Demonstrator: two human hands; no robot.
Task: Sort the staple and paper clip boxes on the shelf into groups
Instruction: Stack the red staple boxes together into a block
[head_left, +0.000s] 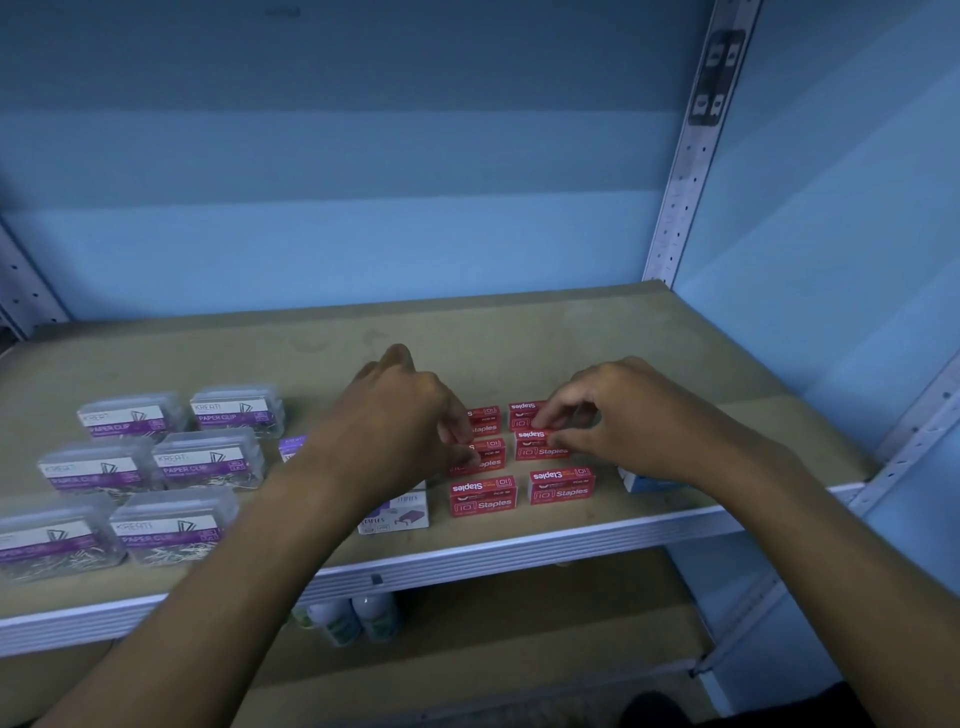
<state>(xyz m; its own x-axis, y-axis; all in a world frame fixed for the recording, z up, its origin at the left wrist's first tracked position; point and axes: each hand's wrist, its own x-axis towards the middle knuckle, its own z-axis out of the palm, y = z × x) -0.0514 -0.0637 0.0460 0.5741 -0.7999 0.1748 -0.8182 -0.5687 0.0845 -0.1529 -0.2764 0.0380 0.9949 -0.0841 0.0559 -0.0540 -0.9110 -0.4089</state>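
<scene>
- Blue walls close in a metal rack whose brown shelf (597, 332) carries everything; a perforated upright (685, 171) rises at its back right corner.
- Six clear paper clip boxes (208, 460) sit grouped at the shelf's left end, reaching the front edge.
- Six red staple boxes (483, 496) form two columns right of centre, near the front edge.
- Judging by the layout, the step in hand is squaring up the red group.
- Left hand (400, 415) rests curled fingertips on the left column's middle box.
- Right hand (628, 415) pinches a back red box in the right column.
- White staple boxes (397, 512) lie partly under the left forearm, touching no group; a pale blue box (641, 480) sits under the right wrist.
- Next likely calls for nudging rows even, then grouping the white ones.
- Bottles (358, 618) stand on the lower shelf.
</scene>
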